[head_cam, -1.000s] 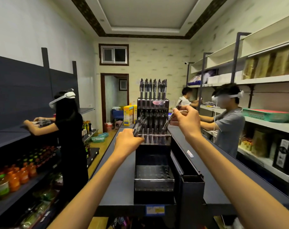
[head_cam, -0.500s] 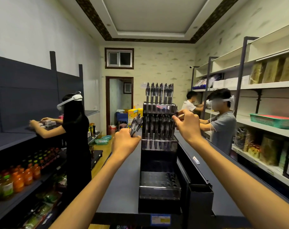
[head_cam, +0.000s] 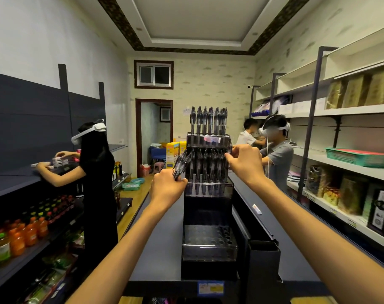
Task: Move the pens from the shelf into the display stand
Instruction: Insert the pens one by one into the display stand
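A black tiered display stand sits on the dark shelf top in front of me. Its top tier and middle tier hold rows of upright pens; the lowest tier shows bare holes. My left hand is closed around a bundle of pens just left of the middle tier. My right hand pinches a single pen at the right end of the middle row, its tip down among the other pens there.
A person in black works at the left shelf, above bottles. Two more people stand at the right shelves. A small white item lies on the shelf top. A dark bin stands right of the stand.
My right hand has brought its pen down from a slant in front of the stand to the right end of the middle row. The left hand kept its bundle and shifted slightly.
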`<state>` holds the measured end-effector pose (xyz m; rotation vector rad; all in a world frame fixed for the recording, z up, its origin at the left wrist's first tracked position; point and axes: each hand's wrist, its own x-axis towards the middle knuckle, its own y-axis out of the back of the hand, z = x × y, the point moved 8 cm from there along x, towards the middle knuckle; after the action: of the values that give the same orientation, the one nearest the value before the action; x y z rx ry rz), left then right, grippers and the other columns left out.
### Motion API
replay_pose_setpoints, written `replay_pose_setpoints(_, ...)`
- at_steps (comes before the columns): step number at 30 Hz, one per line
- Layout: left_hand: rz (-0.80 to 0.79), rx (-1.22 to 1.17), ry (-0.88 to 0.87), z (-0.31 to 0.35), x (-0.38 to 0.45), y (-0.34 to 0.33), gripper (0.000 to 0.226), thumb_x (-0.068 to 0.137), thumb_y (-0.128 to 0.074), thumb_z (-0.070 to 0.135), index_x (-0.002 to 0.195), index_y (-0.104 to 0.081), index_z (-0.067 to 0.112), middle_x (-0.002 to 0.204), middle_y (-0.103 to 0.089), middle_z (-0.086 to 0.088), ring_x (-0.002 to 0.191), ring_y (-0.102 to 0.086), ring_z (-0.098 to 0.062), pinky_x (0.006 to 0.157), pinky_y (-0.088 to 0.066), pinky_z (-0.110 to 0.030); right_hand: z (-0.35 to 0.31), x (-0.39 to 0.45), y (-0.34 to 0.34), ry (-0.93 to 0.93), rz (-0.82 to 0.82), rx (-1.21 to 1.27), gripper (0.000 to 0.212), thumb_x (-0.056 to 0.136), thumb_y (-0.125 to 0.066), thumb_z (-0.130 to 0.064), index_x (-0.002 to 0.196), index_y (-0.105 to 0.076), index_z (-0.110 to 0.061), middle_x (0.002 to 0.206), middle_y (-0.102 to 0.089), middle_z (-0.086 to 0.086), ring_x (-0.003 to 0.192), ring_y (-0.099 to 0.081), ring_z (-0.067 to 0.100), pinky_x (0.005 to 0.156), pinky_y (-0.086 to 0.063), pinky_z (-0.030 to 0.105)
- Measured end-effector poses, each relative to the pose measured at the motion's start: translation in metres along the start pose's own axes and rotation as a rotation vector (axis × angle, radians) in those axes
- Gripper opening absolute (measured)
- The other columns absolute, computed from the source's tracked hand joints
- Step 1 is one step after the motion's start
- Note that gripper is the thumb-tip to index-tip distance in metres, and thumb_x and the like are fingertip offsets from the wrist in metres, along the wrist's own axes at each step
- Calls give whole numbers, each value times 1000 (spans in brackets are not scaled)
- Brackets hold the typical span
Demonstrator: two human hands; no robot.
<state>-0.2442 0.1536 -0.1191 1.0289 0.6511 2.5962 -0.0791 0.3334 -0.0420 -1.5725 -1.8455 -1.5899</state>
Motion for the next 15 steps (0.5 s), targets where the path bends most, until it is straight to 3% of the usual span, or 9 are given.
replay_pose_setpoints(5, -4, -12, 6, 0, -1, 0, 24, 82, -65, 18, 60, -60, 10, 59, -58, -3, 62, -59, -22, 50, -40, -26, 2, 2, 1, -4, -38, -24, 32, 96, -65, -30, 86, -74, -1, 82, -74, 17, 86, -68, 34, 73, -53, 38)
replay_pose_setpoints(9, 5, -10, 0, 0, -2, 3, 27, 82, -64, 16, 56, -55, 14, 59, -56, -2, 59, -56, -18, 48, -36, -24, 0, -7, -13, 67, -93, -14, 33, 93, -70, -27, 77, -72, 2, 77, -71, 18, 77, -66, 33, 67, -49, 36)
replay_pose_setpoints(15, -4, -14, 5, -2, -4, 6, 30, 82, -64, 16, 54, -53, 16, 56, -56, -1, 58, -56, -19, 48, -39, -26, 11, -17, -26, 1, -187, -77, 32, 94, -70, -33, 83, -77, -4, 85, -73, 13, 90, -67, 30, 73, -45, 31)
